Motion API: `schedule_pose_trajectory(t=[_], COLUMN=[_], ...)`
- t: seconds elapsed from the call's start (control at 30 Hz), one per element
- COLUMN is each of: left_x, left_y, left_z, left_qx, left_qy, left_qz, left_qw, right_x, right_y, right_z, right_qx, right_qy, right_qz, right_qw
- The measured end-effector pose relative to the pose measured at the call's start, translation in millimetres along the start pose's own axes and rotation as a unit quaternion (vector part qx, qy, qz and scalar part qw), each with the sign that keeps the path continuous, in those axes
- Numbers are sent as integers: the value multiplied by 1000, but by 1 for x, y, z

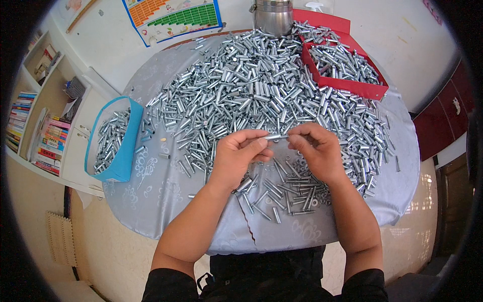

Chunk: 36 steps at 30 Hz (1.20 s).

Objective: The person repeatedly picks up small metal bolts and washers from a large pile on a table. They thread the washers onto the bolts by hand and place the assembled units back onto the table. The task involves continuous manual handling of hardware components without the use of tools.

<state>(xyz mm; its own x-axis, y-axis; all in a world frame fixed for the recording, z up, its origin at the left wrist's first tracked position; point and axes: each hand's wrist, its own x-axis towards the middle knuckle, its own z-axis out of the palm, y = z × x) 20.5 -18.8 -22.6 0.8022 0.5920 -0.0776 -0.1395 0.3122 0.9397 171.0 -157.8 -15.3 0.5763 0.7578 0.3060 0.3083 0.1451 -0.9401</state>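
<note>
Shelves [34, 118] of books stand left of a cloth-covered table [166, 201]. On its left side, a blue box [135, 132] holds metal pieces that look finished; then a broad pile [241, 75] of similar ones spreads out. The left hand [236, 153] pinches one end of a slim metal piece [275, 136], seemingly midway; loose bolts [308, 197] below look left to do. The right hand [320, 151] pinches its other end. Farther right, a red box [352, 88] is also filled.
</note>
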Motion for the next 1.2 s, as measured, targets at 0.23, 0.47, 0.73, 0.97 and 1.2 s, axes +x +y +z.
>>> schedule_pose_trajectory(t=[0.23, 0.47, 0.73, 0.97, 1.2], left_x=[2, 6, 6, 5, 4], left_y=[0, 3, 3, 4, 1], left_z=[-6, -13, -15, -12, -13], left_qx=[-33, -65, -74, -71, -53], left_qy=[59, 99, 101, 103, 102], left_qz=[24, 67, 87, 72, 59], left_qw=[997, 991, 988, 990, 992], right_x=[8, -7, -23, -27, -28], right_y=[-7, -15, -18, -27, -30], right_z=[-21, -5, 16, 22, 25], right_qx=[-63, -169, -268, -349, -299], right_qy=[24, -344, -438, -448, -415], right_qz=[17, -114, -151, -148, -108], right_qw=[998, 917, 845, 810, 853])
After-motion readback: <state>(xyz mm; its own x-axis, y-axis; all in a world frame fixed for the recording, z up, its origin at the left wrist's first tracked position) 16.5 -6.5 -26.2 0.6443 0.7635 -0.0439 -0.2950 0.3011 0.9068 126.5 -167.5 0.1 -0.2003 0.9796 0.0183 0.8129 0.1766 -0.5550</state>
